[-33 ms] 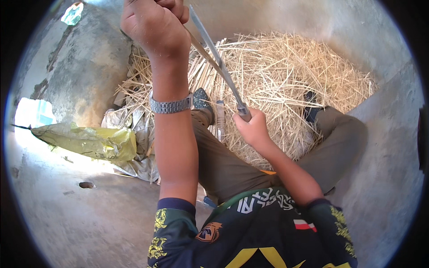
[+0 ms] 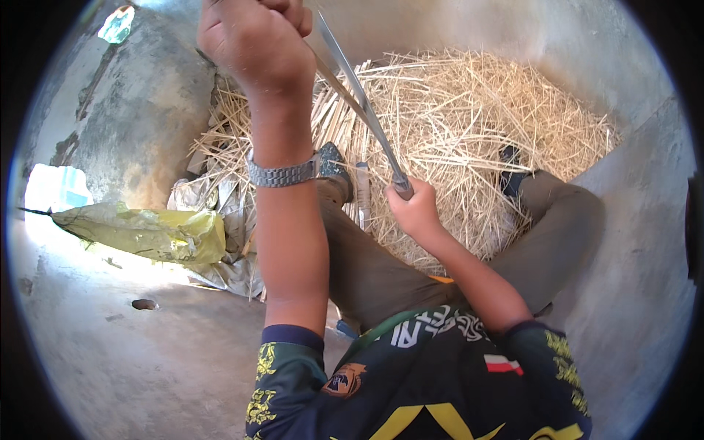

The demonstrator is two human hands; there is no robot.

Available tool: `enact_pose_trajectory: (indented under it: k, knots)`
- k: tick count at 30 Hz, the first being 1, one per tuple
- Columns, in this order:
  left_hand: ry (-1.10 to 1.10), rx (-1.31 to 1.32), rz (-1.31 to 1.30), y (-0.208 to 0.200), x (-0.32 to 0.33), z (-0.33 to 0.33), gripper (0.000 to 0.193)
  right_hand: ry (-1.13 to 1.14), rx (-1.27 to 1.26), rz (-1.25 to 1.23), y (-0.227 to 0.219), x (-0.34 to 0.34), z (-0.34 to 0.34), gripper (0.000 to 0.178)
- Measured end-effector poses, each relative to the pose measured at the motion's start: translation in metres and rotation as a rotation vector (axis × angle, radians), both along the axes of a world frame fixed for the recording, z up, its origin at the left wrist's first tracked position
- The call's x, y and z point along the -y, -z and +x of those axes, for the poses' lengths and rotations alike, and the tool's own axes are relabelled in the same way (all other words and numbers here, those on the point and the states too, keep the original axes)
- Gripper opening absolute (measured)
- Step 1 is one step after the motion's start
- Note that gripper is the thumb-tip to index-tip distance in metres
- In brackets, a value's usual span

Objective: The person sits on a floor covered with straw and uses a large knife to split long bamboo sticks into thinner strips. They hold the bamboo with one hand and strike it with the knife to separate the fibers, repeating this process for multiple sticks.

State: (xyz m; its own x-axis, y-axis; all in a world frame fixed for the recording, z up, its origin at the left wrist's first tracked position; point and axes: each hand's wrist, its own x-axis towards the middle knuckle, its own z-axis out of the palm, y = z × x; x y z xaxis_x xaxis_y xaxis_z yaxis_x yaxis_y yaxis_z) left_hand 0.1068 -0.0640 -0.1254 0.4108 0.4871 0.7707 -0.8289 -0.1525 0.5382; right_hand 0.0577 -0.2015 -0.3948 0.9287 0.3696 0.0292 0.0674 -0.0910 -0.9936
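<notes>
My left hand (image 2: pixel 257 40) is raised at the top of the view, its fingers closed in a fist around a thin wooden strip (image 2: pixel 336 84). The strip slants down to the right and meets the blade of a long knife (image 2: pixel 376 130). Lower down, my right hand (image 2: pixel 416 207) is wrapped round the knife's handle, with the blade pointing up and away. Where the strip's lower end lies against the blade, I cannot make out whether it is being cut. Below the tools spreads a heap of pale shavings and thin strips (image 2: pixel 455 125).
My legs are spread around the heap, with a dark shoe (image 2: pixel 334 163) on the left and another (image 2: pixel 511 172) on the right. A yellow plastic bag (image 2: pixel 172 233) hangs at the left. Curved concrete walls (image 2: pixel 154 95) enclose the place, and a small hole (image 2: pixel 144 303) opens at lower left.
My right hand and the knife have shifted slightly to the right. My left hand is nearly where it was, still gripping the wooden strip.
</notes>
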Motion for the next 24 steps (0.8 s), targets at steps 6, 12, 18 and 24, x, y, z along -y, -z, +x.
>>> enact_pose_trajectory:
  k: [6,12,18,24]
  knots:
    - [0.018,-0.033,-0.07,0.008,0.005,0.004,0.047,0.033,-0.599,-0.33,0.161,0.034,0.014,0.027]
    - [0.018,-0.029,-0.059,0.009,0.001,0.005,0.046,-0.047,-0.178,-0.253,0.083,-0.003,0.015,0.024]
    - [-0.075,-0.066,0.004,0.007,0.008,-0.004,0.053,0.091,-0.399,-0.702,0.22,0.044,0.001,0.027]
    - [-0.142,-0.043,0.026,0.009,-0.007,-0.014,0.053,-0.067,-0.302,-0.461,0.149,0.007,0.013,0.029]
